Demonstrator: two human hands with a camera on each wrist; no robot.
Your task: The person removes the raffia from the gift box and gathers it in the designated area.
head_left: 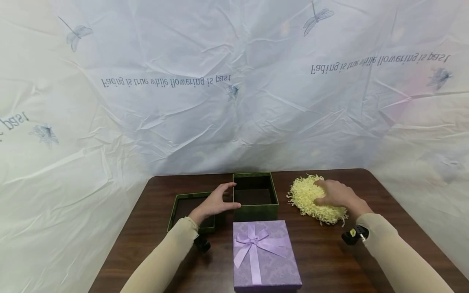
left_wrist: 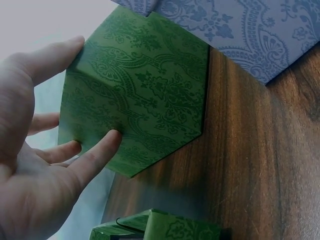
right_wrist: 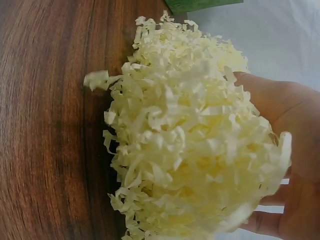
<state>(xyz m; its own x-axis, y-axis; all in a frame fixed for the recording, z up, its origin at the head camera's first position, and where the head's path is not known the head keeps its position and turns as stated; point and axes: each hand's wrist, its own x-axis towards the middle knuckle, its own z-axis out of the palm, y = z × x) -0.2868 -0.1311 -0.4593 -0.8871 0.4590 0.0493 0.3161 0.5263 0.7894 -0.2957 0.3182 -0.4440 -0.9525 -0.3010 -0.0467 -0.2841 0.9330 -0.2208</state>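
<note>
A green patterned box (head_left: pixel 256 209) with a dark inside stands uncovered at the back middle of the table. My left hand (head_left: pixel 216 200) is at its left side, thumb near the front corner and fingers spread; in the left wrist view the fingertips meet the green side wall (left_wrist: pixel 150 80). To the right lies a loose heap of pale yellow shredded paper (head_left: pixel 307 199). Over its right part reaches my right hand (head_left: pixel 338 195), thumb and fingers apart. In the right wrist view the shredded paper (right_wrist: pixel 185 140) hides the ends of those fingers.
The green box lid (head_left: pixel 210 229), inside up, lies left of the box, partly behind my left hand. In front sits a purple gift box (head_left: pixel 271 260) with a lilac ribbon bow. A pale printed sheet (head_left: pixel 234 130) hangs behind the brown wooden table (head_left: pixel 322 252).
</note>
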